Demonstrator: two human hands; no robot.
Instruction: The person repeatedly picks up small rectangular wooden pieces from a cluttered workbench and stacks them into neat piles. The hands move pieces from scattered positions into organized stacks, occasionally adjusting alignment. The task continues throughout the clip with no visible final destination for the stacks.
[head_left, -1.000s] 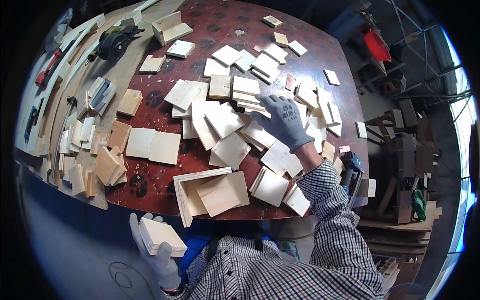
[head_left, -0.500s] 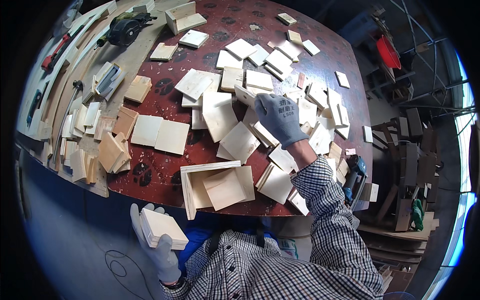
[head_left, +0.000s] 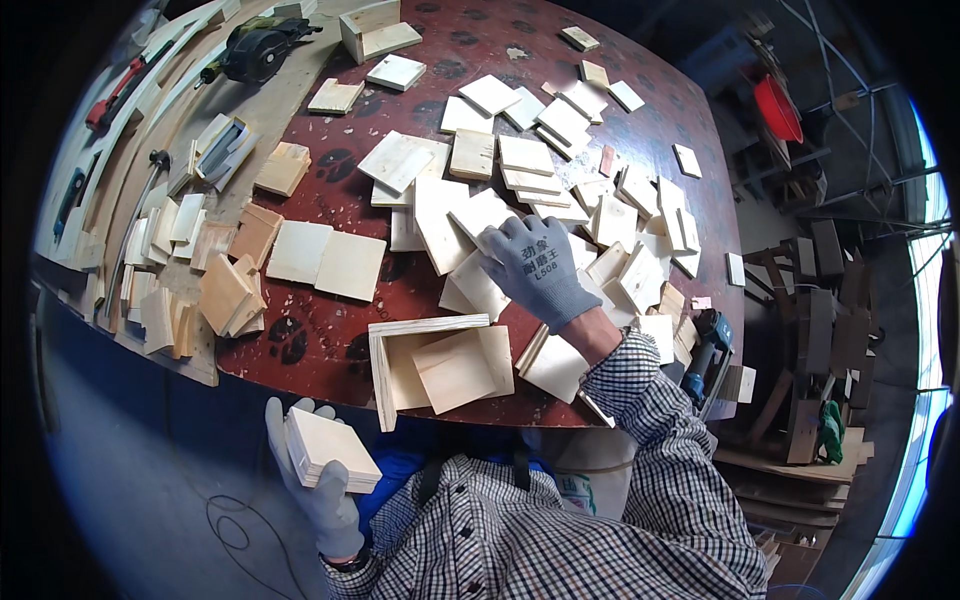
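Observation:
In my left hand (head_left: 325, 500), in a pale glove, is a small stack of square plywood pieces (head_left: 335, 450), held below the table's front edge with the thumb at its near side. My right hand (head_left: 540, 265), in a grey glove, is over the pile on the table. Its curled fingers grip the edge of a light wooden board (head_left: 483, 213); the thumb is hidden. Beneath and beside it lie more loose boards (head_left: 440, 215). Nearer to me stands an open-sided wooden box (head_left: 382, 375) with a loose board (head_left: 455, 375) inside.
Loose wooden pieces cover much of the red table (head_left: 320, 345). Along its left side are stacked offcuts (head_left: 228, 295), a hammer (head_left: 158, 160) and a circular saw (head_left: 262, 50). A blue-black power tool (head_left: 708, 350) lies at the right edge. A red basin (head_left: 778, 108) is beyond the table.
My right hand has come down and slightly left, nearer to me, with the board at its fingertips now lower and flatter. My left hand still holds its stack, almost unmoved.

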